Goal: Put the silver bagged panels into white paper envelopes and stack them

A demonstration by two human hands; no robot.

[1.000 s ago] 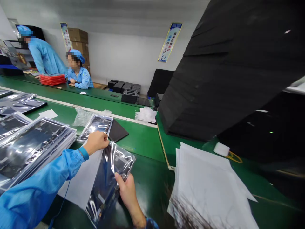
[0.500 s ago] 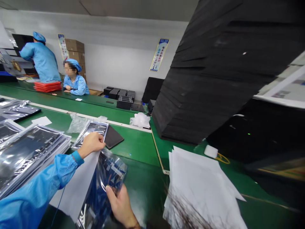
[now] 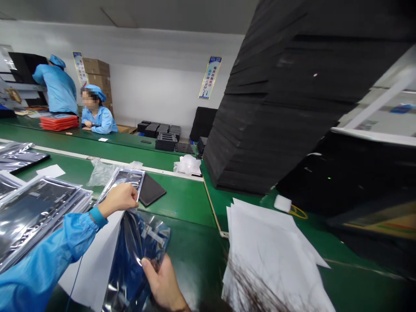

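The person is holding a shiny dark anti-static bag up over the green counter with both hands. The right hand is nearly closed on the lower right side of the bag, with the thumb pressing on the film and the fingers behind it. The left hand, coming out of a blue sleeve, is curled closed at the upper end of the bag, but it is hard to tell if it is gripping the bag, the white sheet just beside it, or both. The bag is hanging between the two hands. A firm pinch near the edges seems best here, because this film looks slippery and is creasing easily. Just behind the left hand, a silver bag is lying beside a dark flat panel. A stack of silver bags is lying on the left, and a pile of white paper on the right.
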